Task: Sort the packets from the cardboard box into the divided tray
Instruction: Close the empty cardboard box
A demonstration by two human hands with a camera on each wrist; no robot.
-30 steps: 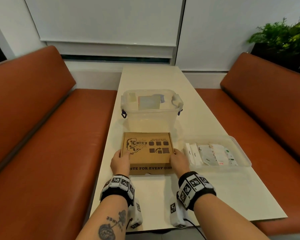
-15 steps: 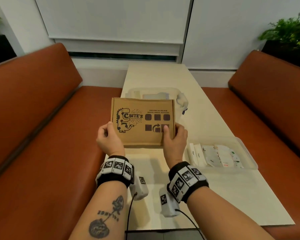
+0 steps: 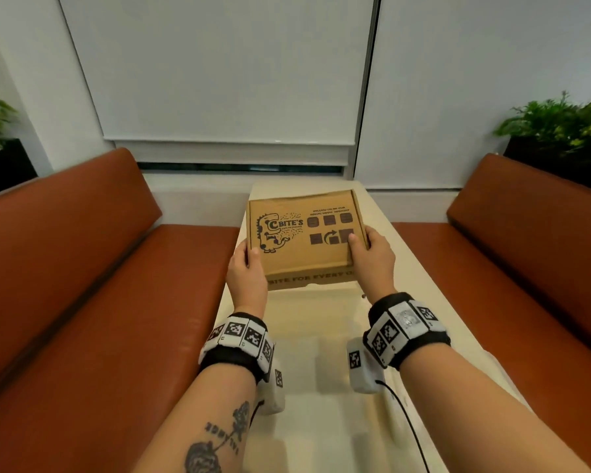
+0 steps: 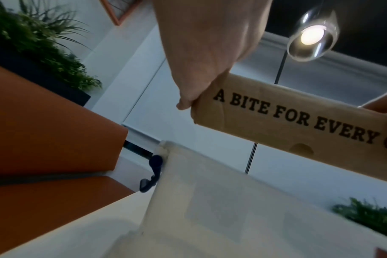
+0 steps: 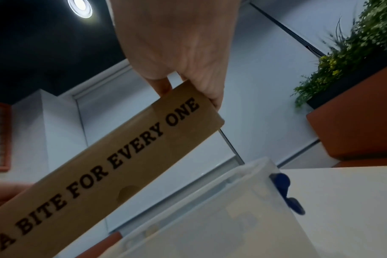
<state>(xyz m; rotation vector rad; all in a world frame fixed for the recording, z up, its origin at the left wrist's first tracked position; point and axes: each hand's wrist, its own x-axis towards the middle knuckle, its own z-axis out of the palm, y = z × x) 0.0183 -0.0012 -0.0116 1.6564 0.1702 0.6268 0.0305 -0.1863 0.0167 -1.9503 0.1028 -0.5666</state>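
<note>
A closed brown cardboard box (image 3: 304, 238) printed with a dinosaur logo hangs in the air above the table, lid facing me. My left hand (image 3: 248, 264) grips its left edge, thumb on the lid. My right hand (image 3: 369, 254) grips the right edge, thumb on the lid. Its front wall reads "A BITE FOR EVERY ONE" in the left wrist view (image 4: 298, 122) and the right wrist view (image 5: 113, 160). The divided tray and the packets are out of sight in every view.
A clear plastic tub (image 4: 210, 200) with dark blue latches (image 5: 283, 185) stands on the cream table (image 3: 321, 387) under the box. Orange benches (image 3: 82, 285) flank the table on both sides. Potted plants (image 3: 560, 124) stand behind the benches.
Both hands have lifted the box off the table and carried it up and away from me. My head has tilted up, so the tub and the tray have left the head view.
</note>
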